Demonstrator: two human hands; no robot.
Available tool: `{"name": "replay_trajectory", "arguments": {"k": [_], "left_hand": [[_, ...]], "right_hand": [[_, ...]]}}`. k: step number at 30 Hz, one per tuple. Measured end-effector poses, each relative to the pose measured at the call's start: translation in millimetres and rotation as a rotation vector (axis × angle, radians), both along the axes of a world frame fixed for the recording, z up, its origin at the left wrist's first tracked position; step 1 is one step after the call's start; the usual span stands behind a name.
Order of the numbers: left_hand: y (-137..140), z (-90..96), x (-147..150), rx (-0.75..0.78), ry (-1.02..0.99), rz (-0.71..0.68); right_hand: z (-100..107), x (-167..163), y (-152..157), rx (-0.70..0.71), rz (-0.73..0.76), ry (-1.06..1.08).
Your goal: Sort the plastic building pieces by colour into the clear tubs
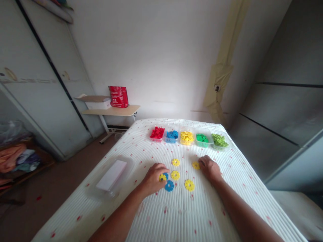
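My left hand (154,178) is closed around a yellow notched disc (162,177) and a blue one (166,175), held together between thumb and fingers. Just below it a blue notched disc (169,186) lies flat on the patterned table cover. My right hand (210,168) has its fingers curled, the tips at the edge of a yellow disc (195,165); the fingers partly hide that edge. Between the hands lie more loose yellow discs: an upper one (176,162), a middle one (175,175) and a lower one (189,185).
Along the far side stand clear tubs of red (157,133), blue (172,135), yellow (187,137), green (202,138) and light green (219,140) pieces. At left is a clear plastic tray (129,167) with a pale block (111,175). A side table (121,110) holds a red bag (118,96).
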State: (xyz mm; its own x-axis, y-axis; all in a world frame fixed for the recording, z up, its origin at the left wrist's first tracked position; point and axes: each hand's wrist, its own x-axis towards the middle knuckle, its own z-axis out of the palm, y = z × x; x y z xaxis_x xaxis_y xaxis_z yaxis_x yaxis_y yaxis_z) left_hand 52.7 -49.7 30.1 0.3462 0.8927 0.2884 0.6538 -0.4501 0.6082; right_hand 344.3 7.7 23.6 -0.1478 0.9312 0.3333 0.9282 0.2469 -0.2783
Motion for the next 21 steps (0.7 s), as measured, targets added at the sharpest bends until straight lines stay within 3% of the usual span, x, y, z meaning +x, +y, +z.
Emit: {"name": "replay_trajectory", "arguments": {"k": [9, 21], "left_hand": [[6, -3.5, -9, 0.045, -0.022, -0.047], [11, -6.2, -19, 0.059, 0.052, 0.026]], "right_hand": [[-5, 3, 3, -0.015, 0.018, 0.031], [-1, 1, 0, -0.009, 0.003, 0.033]]}}
